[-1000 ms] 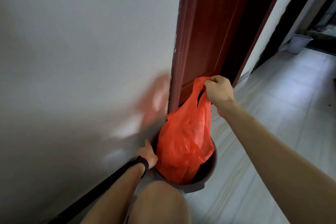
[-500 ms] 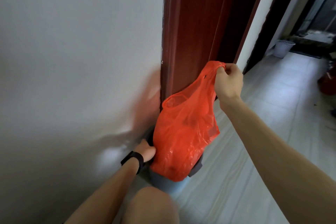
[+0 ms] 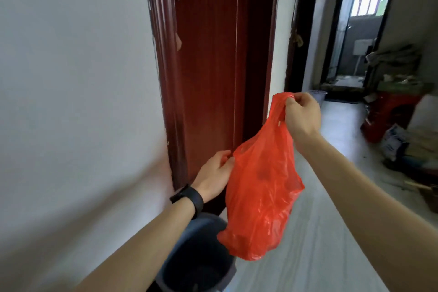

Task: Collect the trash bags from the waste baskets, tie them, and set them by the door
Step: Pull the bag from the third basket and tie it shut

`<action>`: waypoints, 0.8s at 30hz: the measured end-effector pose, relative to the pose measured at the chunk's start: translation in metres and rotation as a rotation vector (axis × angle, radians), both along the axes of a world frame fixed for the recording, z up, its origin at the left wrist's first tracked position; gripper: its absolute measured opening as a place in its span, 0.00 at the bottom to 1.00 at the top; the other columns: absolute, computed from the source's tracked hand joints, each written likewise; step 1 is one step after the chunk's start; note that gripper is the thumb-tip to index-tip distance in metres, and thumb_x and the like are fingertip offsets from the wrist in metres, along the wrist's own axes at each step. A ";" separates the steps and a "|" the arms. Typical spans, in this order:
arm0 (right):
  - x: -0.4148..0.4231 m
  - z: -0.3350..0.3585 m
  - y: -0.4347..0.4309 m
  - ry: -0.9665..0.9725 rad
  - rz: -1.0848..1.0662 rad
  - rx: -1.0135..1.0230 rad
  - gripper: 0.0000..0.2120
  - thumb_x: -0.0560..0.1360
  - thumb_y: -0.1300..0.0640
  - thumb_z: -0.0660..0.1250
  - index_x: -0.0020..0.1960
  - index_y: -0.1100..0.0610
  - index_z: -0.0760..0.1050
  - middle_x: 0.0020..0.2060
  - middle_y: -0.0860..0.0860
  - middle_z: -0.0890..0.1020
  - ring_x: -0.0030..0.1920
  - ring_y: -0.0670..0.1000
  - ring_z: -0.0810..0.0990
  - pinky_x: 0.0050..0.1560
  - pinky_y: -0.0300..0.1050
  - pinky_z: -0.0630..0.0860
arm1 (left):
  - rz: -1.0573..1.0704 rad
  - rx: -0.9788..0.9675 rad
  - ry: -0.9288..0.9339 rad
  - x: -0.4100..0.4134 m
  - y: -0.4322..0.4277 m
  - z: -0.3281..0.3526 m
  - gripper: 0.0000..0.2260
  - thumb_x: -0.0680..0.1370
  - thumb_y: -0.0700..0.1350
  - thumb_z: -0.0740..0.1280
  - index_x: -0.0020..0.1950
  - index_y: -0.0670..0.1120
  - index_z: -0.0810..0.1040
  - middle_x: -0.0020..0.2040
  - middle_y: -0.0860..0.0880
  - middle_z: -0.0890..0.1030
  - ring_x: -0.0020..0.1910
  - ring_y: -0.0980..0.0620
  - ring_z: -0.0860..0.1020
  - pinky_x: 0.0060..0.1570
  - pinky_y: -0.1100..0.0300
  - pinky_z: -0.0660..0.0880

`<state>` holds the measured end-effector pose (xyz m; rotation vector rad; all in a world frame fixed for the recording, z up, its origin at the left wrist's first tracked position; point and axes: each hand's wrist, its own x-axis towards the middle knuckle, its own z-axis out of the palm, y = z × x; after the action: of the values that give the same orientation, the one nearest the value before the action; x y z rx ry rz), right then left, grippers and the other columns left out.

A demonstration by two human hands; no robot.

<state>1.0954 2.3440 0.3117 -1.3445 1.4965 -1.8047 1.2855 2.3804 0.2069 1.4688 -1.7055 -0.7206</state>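
Bag [image 3: 260, 194] now clear of the bin [image 3: 196, 253], hanging above its rim where a second ago it sat inside. Right hand [image 3: 301, 116] fisted on one handle; left hand [image 3: 214, 174] off the bin rim, fingers loosely open, touching the other handle. Lifting looks done; tying likely next.

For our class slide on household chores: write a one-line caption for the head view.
Right hand lifts the red trash bag clear of the grey waste basket; left hand touches its rim.
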 end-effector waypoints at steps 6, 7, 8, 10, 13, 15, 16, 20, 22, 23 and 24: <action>-0.058 -0.035 0.004 0.152 0.008 0.148 0.09 0.74 0.55 0.62 0.50 0.53 0.79 0.39 0.49 0.84 0.39 0.49 0.82 0.35 0.42 0.73 | -0.165 0.016 -0.145 -0.078 -0.012 -0.005 0.22 0.81 0.56 0.60 0.74 0.51 0.68 0.70 0.48 0.72 0.67 0.51 0.72 0.60 0.63 0.66; -0.065 -0.045 0.004 0.174 0.027 0.191 0.10 0.73 0.54 0.62 0.50 0.53 0.79 0.40 0.49 0.84 0.40 0.50 0.83 0.37 0.43 0.75 | -0.200 0.025 -0.178 -0.092 -0.013 -0.011 0.22 0.81 0.55 0.61 0.74 0.51 0.67 0.70 0.49 0.71 0.67 0.51 0.72 0.59 0.64 0.66; -0.074 -0.059 0.001 0.187 0.039 0.233 0.11 0.72 0.53 0.62 0.50 0.53 0.80 0.40 0.49 0.85 0.41 0.52 0.84 0.40 0.45 0.78 | -0.237 0.034 -0.196 -0.105 -0.012 -0.018 0.22 0.80 0.53 0.61 0.74 0.51 0.67 0.70 0.50 0.71 0.67 0.51 0.72 0.58 0.65 0.66; -0.087 -0.086 0.000 0.215 0.062 0.323 0.09 0.72 0.53 0.63 0.50 0.52 0.79 0.41 0.50 0.85 0.42 0.54 0.85 0.45 0.52 0.82 | -0.305 0.083 -0.197 -0.128 -0.010 -0.032 0.21 0.79 0.49 0.62 0.73 0.51 0.68 0.64 0.54 0.72 0.64 0.51 0.74 0.54 0.65 0.68; -0.108 -0.129 -0.001 0.229 0.068 0.459 0.05 0.70 0.55 0.64 0.45 0.52 0.78 0.39 0.50 0.85 0.42 0.56 0.85 0.46 0.57 0.83 | -0.410 0.237 -0.065 -0.158 -0.011 -0.069 0.16 0.72 0.44 0.65 0.61 0.52 0.75 0.51 0.54 0.80 0.51 0.50 0.80 0.54 0.51 0.78; -0.119 -0.151 0.000 0.235 0.081 0.544 0.05 0.69 0.59 0.64 0.41 0.53 0.78 0.33 0.46 0.84 0.39 0.56 0.84 0.44 0.58 0.83 | -0.451 0.273 0.001 -0.173 -0.013 -0.097 0.16 0.69 0.45 0.68 0.56 0.52 0.74 0.45 0.52 0.80 0.43 0.52 0.81 0.52 0.45 0.79; -0.126 -0.162 0.000 0.223 0.096 0.588 0.04 0.69 0.61 0.64 0.41 0.56 0.78 0.29 0.43 0.82 0.35 0.54 0.82 0.42 0.56 0.83 | -0.469 0.276 0.020 -0.181 -0.014 -0.112 0.20 0.68 0.48 0.70 0.59 0.55 0.73 0.47 0.53 0.80 0.45 0.54 0.80 0.53 0.46 0.79; -0.144 -0.182 0.004 0.071 0.187 0.712 0.04 0.72 0.65 0.65 0.43 0.59 0.78 0.31 0.50 0.81 0.32 0.50 0.79 0.38 0.46 0.82 | -0.489 0.246 0.053 -0.207 -0.022 -0.164 0.45 0.66 0.62 0.75 0.76 0.65 0.53 0.67 0.65 0.71 0.64 0.67 0.70 0.63 0.66 0.69; -0.153 -0.188 0.008 -0.064 0.236 0.726 0.05 0.72 0.67 0.66 0.47 0.61 0.78 0.34 0.54 0.80 0.34 0.50 0.79 0.41 0.47 0.82 | -0.411 0.229 0.072 -0.214 -0.027 -0.186 0.42 0.68 0.65 0.73 0.76 0.67 0.54 0.66 0.62 0.73 0.63 0.66 0.73 0.62 0.64 0.72; -0.159 -0.192 0.009 -0.142 0.264 0.736 0.07 0.72 0.68 0.65 0.48 0.62 0.78 0.36 0.56 0.79 0.35 0.52 0.79 0.43 0.49 0.82 | -0.374 0.223 0.088 -0.216 -0.033 -0.197 0.33 0.72 0.63 0.70 0.73 0.69 0.59 0.61 0.60 0.77 0.57 0.65 0.77 0.57 0.63 0.75; -0.164 -0.196 0.011 -0.211 0.300 0.745 0.07 0.71 0.69 0.65 0.48 0.62 0.78 0.37 0.58 0.80 0.38 0.53 0.80 0.47 0.51 0.82 | -0.341 0.225 0.102 -0.216 -0.036 -0.202 0.21 0.76 0.60 0.67 0.67 0.71 0.66 0.53 0.58 0.81 0.47 0.64 0.79 0.49 0.63 0.77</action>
<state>0.9318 2.3555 0.1161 -0.9029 1.5242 -1.0019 1.0694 2.3448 0.0051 1.2725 -1.8632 -1.1823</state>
